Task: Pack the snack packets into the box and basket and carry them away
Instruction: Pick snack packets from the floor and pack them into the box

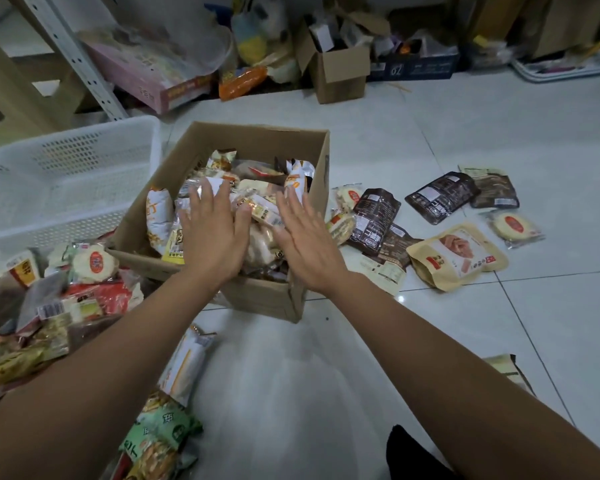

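Your left hand (212, 233) lies flat, fingers spread, palm down on the snack packets (257, 202) heaped in the cardboard box (264, 296). Your right hand (305, 240) is flat too, fingers together and stretched toward twelve o'clock, resting on the packets at the box's three o'clock side. Neither hand grips anything.

The box sits on the tiled floor (430, 133) straight ahead of you, its top open and filled nearly to the rim. At its nine o'clock stands the white plastic basket (66, 174), touching or just beside the box; you can see nothing in it.

At three o'clock from the box, more packets lie loose on the floor: dark brown pouches (374, 216), a tan pouch (458, 258) and a round cake in clear wrap (515, 225). At eight o'clock lies a mixed pile of packets (66, 292), and near six o'clock, under your left forearm, a green packet (160, 434).

At twelve o'clock, against the far wall, sit a small open carton (340, 74) and a pink box (146, 77).
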